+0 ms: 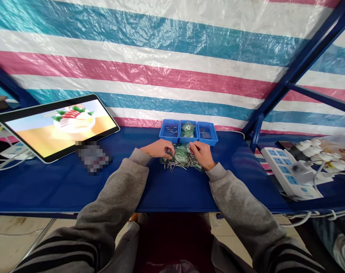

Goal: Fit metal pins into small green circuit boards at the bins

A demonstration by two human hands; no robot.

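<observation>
On the blue table, a pile of thin metal pieces like pins or screws (172, 164) lies between my hands, with green-printed clear packets (181, 155) on and among it. My left hand (161, 148) is at the pile's left side, fingers curled in a pinch. From the right, my right hand (203, 154) reaches in with thumb and forefinger pressed together over the packets. What either pinch holds is too small to make out. Just behind stand three blue bins: the left bin (160, 133) has a few metal pieces, the middle bin (188, 140) green packets, the right bin (215, 140) small flat pieces.
A tablet-like screen (61, 125) leans at the left, with a blurred object (93, 157) beside it. On the right are a white power strip (286, 172), cables and white bottle-like items (317, 149). Blue metal posts (296, 70) and striped sheeting (172, 76) rise behind the table (172, 193).
</observation>
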